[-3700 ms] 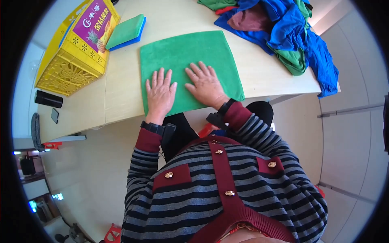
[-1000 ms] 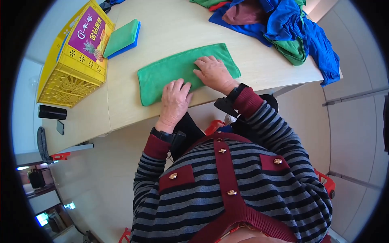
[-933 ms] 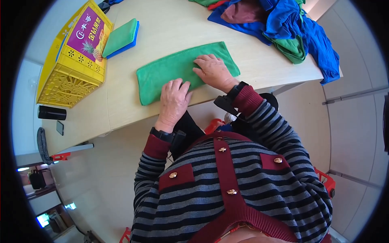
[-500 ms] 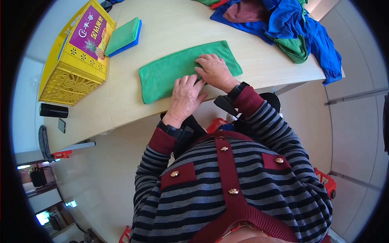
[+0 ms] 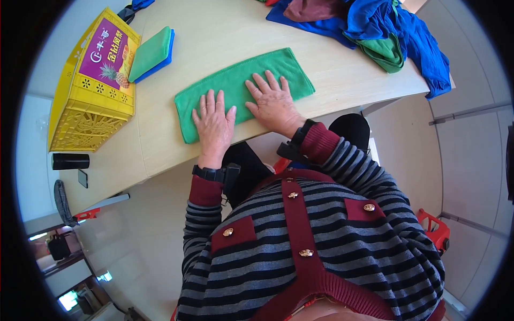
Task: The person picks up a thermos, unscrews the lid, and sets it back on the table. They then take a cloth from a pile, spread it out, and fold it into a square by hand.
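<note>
Now both palms lie flat, fingers spread, on the green cloth (image 5: 243, 85); the left hand (image 5: 213, 122) has slid leftward off the right hand (image 5: 271, 102); the cloth, folded to a long strip near the table (image 5: 225, 27) edge, looks pressed smooth.

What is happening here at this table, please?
A person in a striped sweater presses both hands flat on a green cloth that lies folded into a long strip near the table edge. The left hand and the right hand rest side by side, fingers spread. Two folded cloths are stacked beside a yellow crate, and a pile of unfolded cloths waits on the right.
</note>
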`<state>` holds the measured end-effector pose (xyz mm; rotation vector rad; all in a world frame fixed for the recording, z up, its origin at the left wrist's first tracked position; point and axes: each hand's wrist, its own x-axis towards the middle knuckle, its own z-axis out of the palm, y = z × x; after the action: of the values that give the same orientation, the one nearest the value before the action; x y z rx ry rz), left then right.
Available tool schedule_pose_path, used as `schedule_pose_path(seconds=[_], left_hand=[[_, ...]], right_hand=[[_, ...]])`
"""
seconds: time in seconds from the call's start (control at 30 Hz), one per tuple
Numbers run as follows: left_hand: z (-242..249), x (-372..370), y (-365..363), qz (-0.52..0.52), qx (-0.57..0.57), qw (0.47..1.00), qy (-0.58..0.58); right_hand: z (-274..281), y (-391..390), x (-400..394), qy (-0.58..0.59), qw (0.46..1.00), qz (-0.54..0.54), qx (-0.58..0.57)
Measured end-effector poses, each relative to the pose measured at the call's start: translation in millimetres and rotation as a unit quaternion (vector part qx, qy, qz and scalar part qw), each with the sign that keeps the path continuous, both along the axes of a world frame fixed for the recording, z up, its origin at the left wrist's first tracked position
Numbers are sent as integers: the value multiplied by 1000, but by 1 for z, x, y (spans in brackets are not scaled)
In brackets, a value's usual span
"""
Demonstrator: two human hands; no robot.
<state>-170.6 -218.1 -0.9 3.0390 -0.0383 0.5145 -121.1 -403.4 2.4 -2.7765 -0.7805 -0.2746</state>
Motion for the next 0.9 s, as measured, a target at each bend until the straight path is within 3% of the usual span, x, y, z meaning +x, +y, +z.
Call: schedule_pose_path(seconds=[0.23,0.4,0.63,0.73,0.8,0.9], left_hand=[[-7,-14,30,63,-3,996,62],[-12,-29,62,96,-40,992,72],[19,-41,72,189,1,979,79],[27,-35,63,197,59,978,32],[20,-16,53,39,-15,999,-5],[17,14,34,-45,-71,996,24]], right_hand=[[-10,-53,18,-62,996,-54,-16],[-11,-86,28,-44,994,-100,-18],[3,-103,39,-89,981,-158,-65],[21,-77,40,-79,995,-67,-16],[25,-51,38,-74,997,-22,8],[23,-8,35,-17,996,57,66]])
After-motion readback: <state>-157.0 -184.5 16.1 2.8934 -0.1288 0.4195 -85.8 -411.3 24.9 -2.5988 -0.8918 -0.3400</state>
